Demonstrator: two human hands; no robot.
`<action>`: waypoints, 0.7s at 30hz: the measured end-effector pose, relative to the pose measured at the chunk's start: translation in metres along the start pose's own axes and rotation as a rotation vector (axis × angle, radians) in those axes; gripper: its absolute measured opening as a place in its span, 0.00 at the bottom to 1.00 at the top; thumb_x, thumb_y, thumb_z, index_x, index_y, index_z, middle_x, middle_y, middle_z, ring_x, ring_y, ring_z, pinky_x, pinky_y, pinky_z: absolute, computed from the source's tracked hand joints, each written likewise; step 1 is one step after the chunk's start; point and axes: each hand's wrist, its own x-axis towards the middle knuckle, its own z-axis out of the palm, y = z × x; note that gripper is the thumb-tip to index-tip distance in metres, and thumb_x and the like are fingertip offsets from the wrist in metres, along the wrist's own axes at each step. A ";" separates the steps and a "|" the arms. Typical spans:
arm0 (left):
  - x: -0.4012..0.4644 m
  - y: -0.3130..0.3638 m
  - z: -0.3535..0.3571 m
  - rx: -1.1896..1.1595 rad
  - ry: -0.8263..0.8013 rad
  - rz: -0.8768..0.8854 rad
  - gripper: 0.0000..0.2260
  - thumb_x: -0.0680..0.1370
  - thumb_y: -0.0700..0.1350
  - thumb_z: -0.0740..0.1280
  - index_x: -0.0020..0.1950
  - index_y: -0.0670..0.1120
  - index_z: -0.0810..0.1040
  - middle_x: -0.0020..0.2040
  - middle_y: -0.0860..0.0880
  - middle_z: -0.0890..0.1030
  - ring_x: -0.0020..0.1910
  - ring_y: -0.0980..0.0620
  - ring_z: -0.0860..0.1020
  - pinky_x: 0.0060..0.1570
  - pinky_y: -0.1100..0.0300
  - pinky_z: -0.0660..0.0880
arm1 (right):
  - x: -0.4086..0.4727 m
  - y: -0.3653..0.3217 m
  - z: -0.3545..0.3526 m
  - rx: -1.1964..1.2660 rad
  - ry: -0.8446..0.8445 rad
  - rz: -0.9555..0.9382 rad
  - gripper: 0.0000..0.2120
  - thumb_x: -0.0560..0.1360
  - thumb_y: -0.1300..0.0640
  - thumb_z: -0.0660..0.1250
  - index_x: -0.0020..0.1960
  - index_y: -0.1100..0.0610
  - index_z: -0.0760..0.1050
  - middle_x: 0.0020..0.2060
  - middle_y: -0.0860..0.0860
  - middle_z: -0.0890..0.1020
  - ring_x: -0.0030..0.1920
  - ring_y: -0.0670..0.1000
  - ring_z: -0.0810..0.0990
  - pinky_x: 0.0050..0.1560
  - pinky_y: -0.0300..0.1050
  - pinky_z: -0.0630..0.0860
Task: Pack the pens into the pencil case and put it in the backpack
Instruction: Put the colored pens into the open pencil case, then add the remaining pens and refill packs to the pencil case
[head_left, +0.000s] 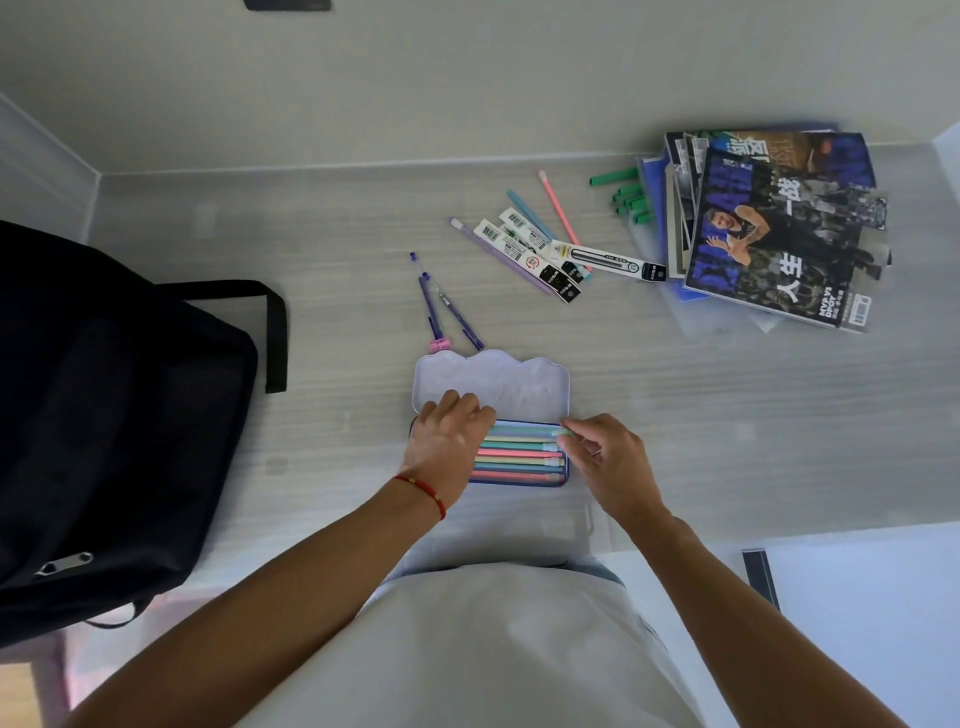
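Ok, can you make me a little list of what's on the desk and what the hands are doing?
pencil case: open tin, lid flipped back, pastel pens lying side by side inside
left hand: resting on the pens' left ends
right hand: fingertips pinching the top pen's right end
loose pens: purple ones just behind the case, more farther right
backpack: black, at left
magazines: stack, far right

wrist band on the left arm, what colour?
Red, with a few small gold beads: the wrist band shows clearly in the head view.
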 end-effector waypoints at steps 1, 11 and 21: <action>-0.002 0.000 0.002 -0.004 -0.025 -0.008 0.14 0.71 0.36 0.74 0.55 0.44 0.80 0.49 0.44 0.80 0.49 0.44 0.77 0.48 0.49 0.77 | 0.000 0.000 0.002 -0.020 -0.011 -0.008 0.14 0.79 0.54 0.70 0.63 0.58 0.81 0.53 0.55 0.82 0.52 0.50 0.81 0.46 0.31 0.76; -0.005 0.002 0.008 0.053 -0.091 -0.038 0.20 0.68 0.41 0.79 0.57 0.43 0.78 0.52 0.41 0.78 0.50 0.43 0.76 0.47 0.50 0.80 | -0.001 -0.007 0.008 -0.089 0.037 -0.007 0.15 0.78 0.53 0.71 0.63 0.57 0.80 0.52 0.54 0.82 0.50 0.51 0.83 0.49 0.40 0.82; 0.001 -0.009 0.005 -0.039 0.049 -0.089 0.07 0.73 0.33 0.69 0.49 0.42 0.80 0.44 0.43 0.78 0.41 0.44 0.76 0.40 0.49 0.78 | 0.016 -0.017 0.008 -0.129 0.057 0.051 0.10 0.77 0.50 0.72 0.51 0.55 0.77 0.45 0.48 0.81 0.42 0.48 0.81 0.41 0.44 0.83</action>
